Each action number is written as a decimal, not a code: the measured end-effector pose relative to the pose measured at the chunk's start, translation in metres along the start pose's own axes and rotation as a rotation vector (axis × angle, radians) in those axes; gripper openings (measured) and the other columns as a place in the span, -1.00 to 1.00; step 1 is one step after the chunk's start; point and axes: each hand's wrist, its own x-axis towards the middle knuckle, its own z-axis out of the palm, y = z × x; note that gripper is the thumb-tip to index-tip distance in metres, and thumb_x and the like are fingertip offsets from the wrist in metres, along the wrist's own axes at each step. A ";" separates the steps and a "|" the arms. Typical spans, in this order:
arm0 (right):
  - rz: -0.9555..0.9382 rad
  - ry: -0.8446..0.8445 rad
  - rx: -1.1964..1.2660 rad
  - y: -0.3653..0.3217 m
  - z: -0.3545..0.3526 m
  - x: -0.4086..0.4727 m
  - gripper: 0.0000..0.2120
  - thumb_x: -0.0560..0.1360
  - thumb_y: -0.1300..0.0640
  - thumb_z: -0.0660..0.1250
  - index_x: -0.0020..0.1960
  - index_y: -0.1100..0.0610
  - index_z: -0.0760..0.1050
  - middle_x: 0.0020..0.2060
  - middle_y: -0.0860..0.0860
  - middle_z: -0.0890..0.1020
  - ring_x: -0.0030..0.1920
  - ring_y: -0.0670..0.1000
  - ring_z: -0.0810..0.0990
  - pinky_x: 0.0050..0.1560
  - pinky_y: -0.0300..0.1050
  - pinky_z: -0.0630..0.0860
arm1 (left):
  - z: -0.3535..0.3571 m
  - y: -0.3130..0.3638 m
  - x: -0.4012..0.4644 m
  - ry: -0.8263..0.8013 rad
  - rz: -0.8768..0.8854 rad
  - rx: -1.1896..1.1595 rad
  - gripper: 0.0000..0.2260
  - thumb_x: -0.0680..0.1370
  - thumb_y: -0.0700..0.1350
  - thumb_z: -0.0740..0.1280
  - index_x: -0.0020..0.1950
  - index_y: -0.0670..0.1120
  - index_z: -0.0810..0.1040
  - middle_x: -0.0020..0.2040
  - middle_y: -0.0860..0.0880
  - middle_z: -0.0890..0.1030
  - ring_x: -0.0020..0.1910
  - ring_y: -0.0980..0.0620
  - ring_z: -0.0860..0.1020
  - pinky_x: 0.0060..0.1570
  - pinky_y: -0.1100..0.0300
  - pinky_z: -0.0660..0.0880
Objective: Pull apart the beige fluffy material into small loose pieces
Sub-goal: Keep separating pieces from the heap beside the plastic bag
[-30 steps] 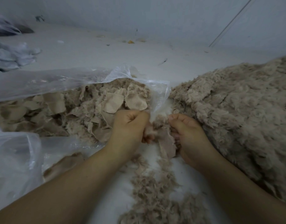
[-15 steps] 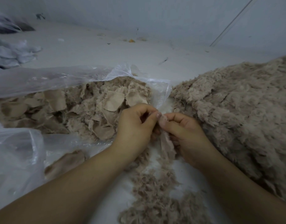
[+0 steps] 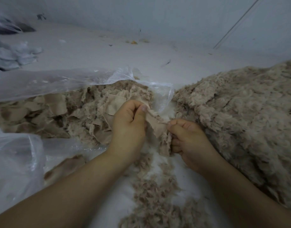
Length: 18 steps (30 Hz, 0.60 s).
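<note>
Beige strip (image 3: 155, 125) stretched between both hands — left hand (image 3: 127, 124) pinches its upper end with thumb and curled fingers (image 3: 142, 108), right hand (image 3: 189, 139) grips the lower end. Loose fluff (image 3: 151, 191) lies on the surface below; fluffy mass (image 3: 240, 116) to the right, plastic bag (image 3: 59, 81) of scraps to the left.

The light was dim, cool and flat — shadows soft, faint glare on the plastic sheet (image 3: 62, 83). Wide-angle lens bent the edges; the forearms and far corners looked soft — slightly blurred.
</note>
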 end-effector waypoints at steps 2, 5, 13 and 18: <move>0.002 -0.002 -0.017 0.000 0.000 0.000 -0.46 0.62 0.29 0.16 -0.49 0.00 0.53 -0.59 -0.09 0.32 -0.61 -0.15 0.18 -0.62 -0.33 0.16 | 0.001 0.002 -0.002 -0.014 -0.025 -0.032 -0.77 0.67 -0.17 0.17 -0.18 -0.19 0.40 -0.50 0.04 0.35 -0.52 0.09 0.28 -0.54 0.18 0.27; -0.002 0.006 0.004 -0.001 0.000 -0.001 -0.55 0.62 0.29 0.13 -0.40 0.06 0.49 -0.56 -0.04 0.31 -0.60 -0.13 0.17 -0.61 -0.31 0.14 | 0.005 0.003 -0.003 -0.078 0.002 0.018 -0.77 0.64 -0.07 0.23 -0.17 -0.14 0.41 -0.40 -0.09 0.41 -0.45 -0.02 0.36 -0.50 0.16 0.33; -0.001 -0.007 0.063 0.000 -0.002 0.001 -0.68 0.61 0.27 0.17 -0.28 0.15 0.51 -0.55 -0.02 0.35 -0.60 -0.15 0.19 -0.60 -0.33 0.16 | 0.006 0.000 -0.002 -0.151 -0.110 0.061 -0.88 0.56 -0.24 0.36 -0.18 -0.18 0.56 -0.47 -0.01 0.52 -0.57 0.09 0.44 -0.57 0.26 0.34; 0.001 0.000 0.093 0.001 -0.004 0.000 -0.62 0.61 0.29 0.17 -0.34 0.10 0.52 -0.57 -0.05 0.35 -0.61 -0.15 0.22 -0.60 -0.34 0.21 | 0.000 -0.001 0.003 -0.106 -0.170 -0.093 -0.78 0.61 -0.18 0.28 -0.23 -0.16 0.51 -0.49 -0.17 0.43 -0.60 -0.02 0.35 -0.59 0.25 0.26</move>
